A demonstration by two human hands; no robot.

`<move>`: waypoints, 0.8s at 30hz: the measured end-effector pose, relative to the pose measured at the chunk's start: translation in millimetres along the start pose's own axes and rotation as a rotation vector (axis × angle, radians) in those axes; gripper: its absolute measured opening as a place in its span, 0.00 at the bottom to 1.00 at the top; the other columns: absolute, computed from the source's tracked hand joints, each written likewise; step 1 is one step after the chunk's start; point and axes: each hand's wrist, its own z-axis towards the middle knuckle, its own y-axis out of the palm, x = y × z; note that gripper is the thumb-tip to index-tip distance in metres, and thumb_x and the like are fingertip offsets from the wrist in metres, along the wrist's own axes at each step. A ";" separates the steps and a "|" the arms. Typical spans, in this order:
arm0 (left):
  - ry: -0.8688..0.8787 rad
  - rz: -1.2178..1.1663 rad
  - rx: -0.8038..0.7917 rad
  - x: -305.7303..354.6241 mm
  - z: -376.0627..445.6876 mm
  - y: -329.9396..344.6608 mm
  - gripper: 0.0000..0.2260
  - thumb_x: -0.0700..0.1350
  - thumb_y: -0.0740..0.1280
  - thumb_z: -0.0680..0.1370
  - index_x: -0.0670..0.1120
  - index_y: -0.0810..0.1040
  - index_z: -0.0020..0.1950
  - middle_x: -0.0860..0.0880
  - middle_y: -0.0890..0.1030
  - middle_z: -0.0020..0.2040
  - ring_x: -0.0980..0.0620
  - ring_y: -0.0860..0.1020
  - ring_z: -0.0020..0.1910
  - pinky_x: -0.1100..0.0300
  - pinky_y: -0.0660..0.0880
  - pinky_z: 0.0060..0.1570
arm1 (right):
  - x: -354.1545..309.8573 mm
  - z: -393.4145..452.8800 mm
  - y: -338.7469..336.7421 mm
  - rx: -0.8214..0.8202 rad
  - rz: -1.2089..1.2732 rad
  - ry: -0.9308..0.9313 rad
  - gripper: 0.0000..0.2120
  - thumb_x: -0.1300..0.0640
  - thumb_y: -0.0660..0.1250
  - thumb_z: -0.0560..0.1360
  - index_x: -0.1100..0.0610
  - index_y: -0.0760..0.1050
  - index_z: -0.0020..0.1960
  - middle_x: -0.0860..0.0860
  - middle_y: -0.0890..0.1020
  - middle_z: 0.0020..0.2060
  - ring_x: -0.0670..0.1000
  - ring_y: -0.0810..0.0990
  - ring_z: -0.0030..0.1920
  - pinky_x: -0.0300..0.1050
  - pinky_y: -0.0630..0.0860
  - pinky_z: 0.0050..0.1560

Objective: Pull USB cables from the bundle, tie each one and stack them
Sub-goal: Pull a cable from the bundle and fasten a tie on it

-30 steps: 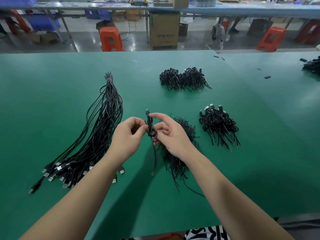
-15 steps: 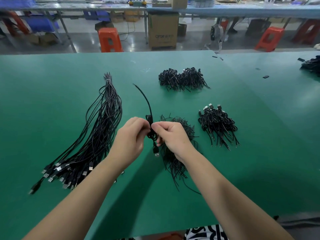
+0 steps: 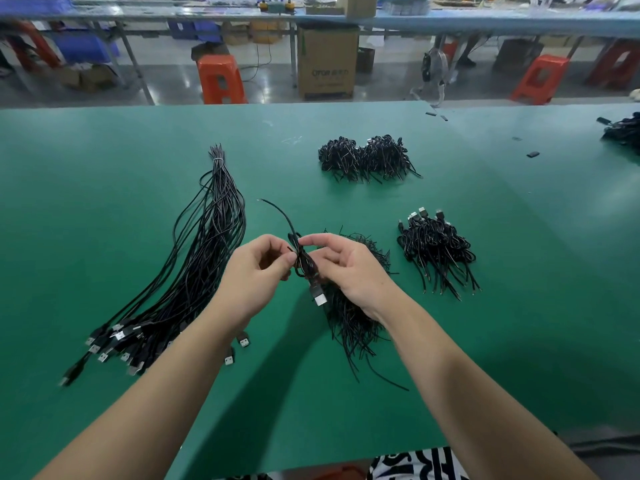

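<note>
Both hands [image 3: 258, 271] [image 3: 349, 268] pinch a black looped USB cable [image 3: 304, 263], plug dangling, tail upward

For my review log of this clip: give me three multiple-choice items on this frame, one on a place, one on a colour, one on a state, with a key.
1. Where does the long untied bundle lie?
A. Left of the hands
B. Right of the hands
C. On the floor

2. What colour is the table?
A. Grey
B. Green
C. White

3. What is the state of the cable between the hands?
A. Lying flat on the table
B. Held up by both hands
C. Held by one hand only

Key: 1 A, it stretches along the table beside the left hand. 2 B, the surface is green. 3 B, left hand and right hand both pinch it, plug hanging down.
</note>
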 end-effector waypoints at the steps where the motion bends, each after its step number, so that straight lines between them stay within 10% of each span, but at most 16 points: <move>1: -0.055 -0.083 -0.010 -0.1 0.0 -0.7 0.06 0.37 0.69 0.79 0.44 0.79 0.43 0.52 0.78 0.33 0.53 0.74 0.33 0.61 0.73 0.40 | 0.0 -0.5 -0.9 -0.018 -0.018 -0.007 0.15 0.67 0.64 0.81 0.51 0.79 0.60 0.50 0.86 0.46 0.50 0.83 0.46 0.41 0.80 0.49; 9: -0.099 -0.168 -0.075 -1.5 -2.7 0.3 0.06 0.35 0.68 0.79 0.42 0.78 0.43 0.46 0.77 0.33 0.51 0.74 0.33 0.58 0.72 0.41 | 5.3 1.3 2.2 0.070 -0.209 -0.068 0.17 0.69 0.74 0.73 0.49 0.83 0.54 0.52 0.85 0.46 0.45 0.82 0.47 0.41 0.77 0.55; 12: 0.148 0.171 -0.039 -0.1 -5.3 0.8 0.06 0.35 0.69 0.78 0.44 0.77 0.43 0.55 0.77 0.31 0.56 0.73 0.31 0.67 0.69 0.34 | 4.7 2.0 0.0 0.129 -0.401 -0.099 0.04 0.55 0.73 0.77 0.47 0.83 0.45 0.51 0.82 0.38 0.45 0.78 0.40 0.42 0.75 0.46; 16: 0.560 0.545 0.063 -0.5 -11.8 4.1 0.02 0.35 0.69 0.78 0.41 0.79 0.47 0.49 0.78 0.41 0.48 0.75 0.36 0.55 0.74 0.37 | 1.8 1.4 2.9 0.136 -0.438 -0.056 0.17 0.50 0.63 0.83 0.51 0.76 0.36 0.45 0.69 0.26 0.40 0.71 0.27 0.34 0.69 0.34; 24: 0.850 0.783 0.231 -14.6 -14.3 7.9 0.03 0.34 0.67 0.78 0.38 0.81 0.46 0.43 0.82 0.43 0.43 0.79 0.34 0.50 0.76 0.32 | 0.6 3.4 11.7 0.184 -0.322 0.049 0.25 0.52 0.63 0.83 0.54 0.68 0.28 0.40 0.71 0.19 0.42 0.72 0.22 0.32 0.69 0.27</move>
